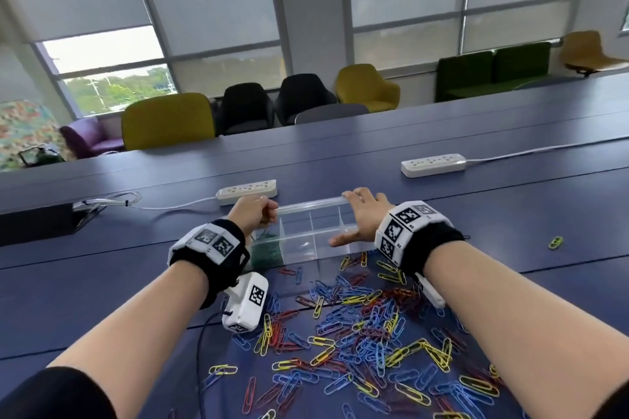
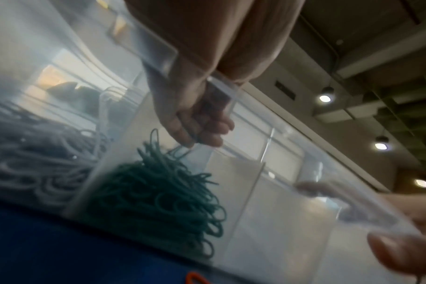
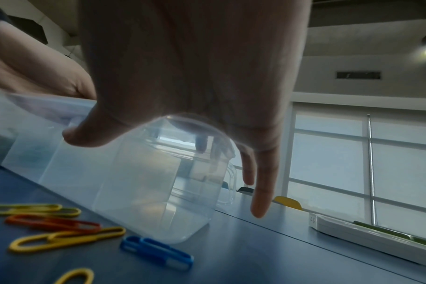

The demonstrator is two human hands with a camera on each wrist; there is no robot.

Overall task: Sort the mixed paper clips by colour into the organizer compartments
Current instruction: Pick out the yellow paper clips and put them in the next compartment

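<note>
A clear plastic organizer (image 1: 306,241) with several compartments stands on the blue table (image 1: 510,214), just beyond the clip pile. My left hand (image 1: 253,211) grips its left end, fingers curled over the rim (image 2: 190,119). My right hand (image 1: 364,218) spans the right end, thumb on the near wall and fingers draped over the far side (image 3: 195,67). Green clips (image 1: 265,252) fill the near-left compartment (image 2: 158,192); the other visible compartments look empty. Mixed blue, yellow and red paper clips (image 1: 357,323) lie spread between my forearms.
Two white power strips (image 1: 246,190) (image 1: 432,164) lie beyond the organizer with cables running off. One stray clip (image 1: 555,242) lies far right. A black box (image 1: 37,224) sits at the left edge. Chairs stand behind the table.
</note>
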